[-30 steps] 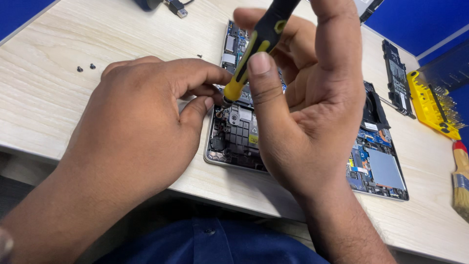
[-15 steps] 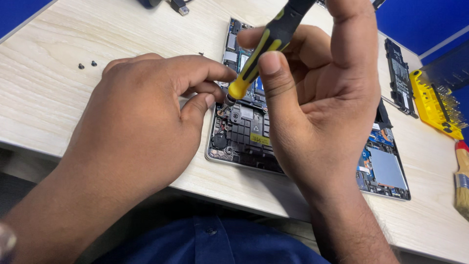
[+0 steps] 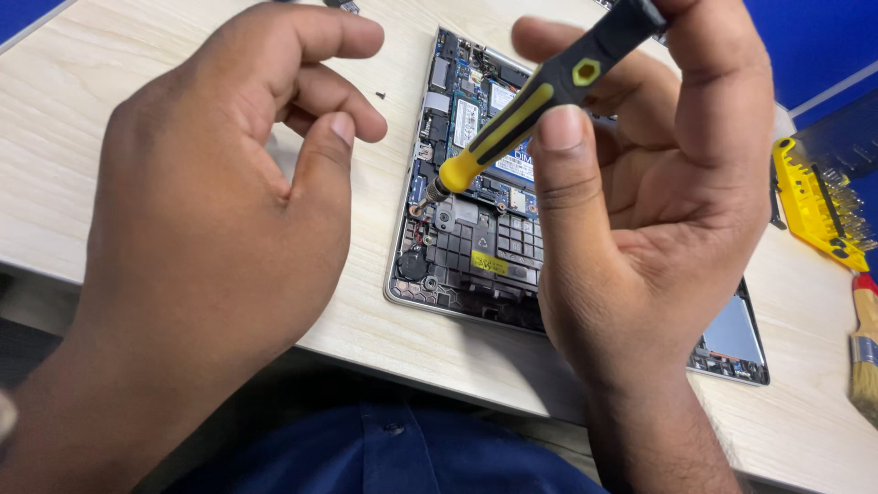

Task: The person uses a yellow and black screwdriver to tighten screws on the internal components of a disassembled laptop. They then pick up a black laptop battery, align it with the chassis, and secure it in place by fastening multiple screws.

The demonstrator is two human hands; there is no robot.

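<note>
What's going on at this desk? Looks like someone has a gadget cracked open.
A person is working on an opened laptop lying on a pale wooden table, its circuit boards bare. The right hand holds a black and yellow screwdriver with its tip down on the boards. The left hand hovers beside the laptop, fingers curled, holding nothing visible. A tiny screw lies loose nearby; a yellow bit holder and a brush sit at the right.
</note>
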